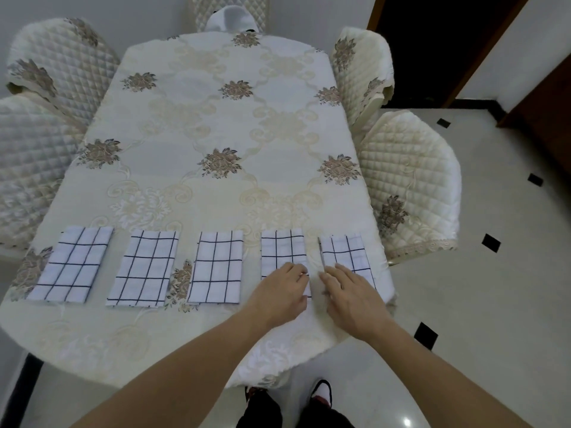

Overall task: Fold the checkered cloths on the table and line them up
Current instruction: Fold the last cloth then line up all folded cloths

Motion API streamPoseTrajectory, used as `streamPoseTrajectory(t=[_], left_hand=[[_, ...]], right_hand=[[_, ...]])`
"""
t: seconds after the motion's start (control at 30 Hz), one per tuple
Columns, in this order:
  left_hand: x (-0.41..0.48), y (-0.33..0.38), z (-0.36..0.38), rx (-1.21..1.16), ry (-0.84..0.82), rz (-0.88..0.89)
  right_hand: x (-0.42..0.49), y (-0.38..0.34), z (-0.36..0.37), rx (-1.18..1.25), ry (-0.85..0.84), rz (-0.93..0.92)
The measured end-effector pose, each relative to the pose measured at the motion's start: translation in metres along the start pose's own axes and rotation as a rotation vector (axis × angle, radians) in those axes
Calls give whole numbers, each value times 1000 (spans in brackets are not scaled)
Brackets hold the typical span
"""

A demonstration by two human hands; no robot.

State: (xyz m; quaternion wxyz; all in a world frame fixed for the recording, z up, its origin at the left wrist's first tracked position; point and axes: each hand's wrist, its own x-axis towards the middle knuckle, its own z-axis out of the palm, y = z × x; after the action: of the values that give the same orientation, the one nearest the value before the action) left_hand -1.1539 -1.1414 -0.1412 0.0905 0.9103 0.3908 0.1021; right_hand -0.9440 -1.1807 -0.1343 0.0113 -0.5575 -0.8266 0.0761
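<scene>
Both forearms are stretched forward. The left hand (282, 293) is laid palm-down, fingers slightly bent. The right hand (350, 293) is laid flat.

Quilted chairs (408, 183), tiled floor (494, 304)

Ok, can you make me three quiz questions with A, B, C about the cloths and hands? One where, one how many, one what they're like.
1. Where does the left hand rest? A) on the fourth cloth from the left B) on a chair C) on the floor
2. How many checkered cloths lie on the table? A) three B) five C) eight
3. How are the cloths? A) heaped B) folded flat in a row C) hanging off chairs
Answers: 1 A, its fingers lie on that cloth; 2 B, five sit side by side; 3 B, each is a neat rectangle.
</scene>
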Motion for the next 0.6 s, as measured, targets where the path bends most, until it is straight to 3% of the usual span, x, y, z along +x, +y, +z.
streamPoseTrajectory(t=[0.1, 0.3, 0.6], left_hand=[[15, 26, 8, -47, -14, 48], [39, 58, 22, -20, -213, -23], [52, 62, 28, 17, -216, -92]], right_hand=[[-17, 34, -5, -16, -25, 33], [-45, 74, 1, -2, -100, 63], [-34, 92, 15, 56, -87, 10]])
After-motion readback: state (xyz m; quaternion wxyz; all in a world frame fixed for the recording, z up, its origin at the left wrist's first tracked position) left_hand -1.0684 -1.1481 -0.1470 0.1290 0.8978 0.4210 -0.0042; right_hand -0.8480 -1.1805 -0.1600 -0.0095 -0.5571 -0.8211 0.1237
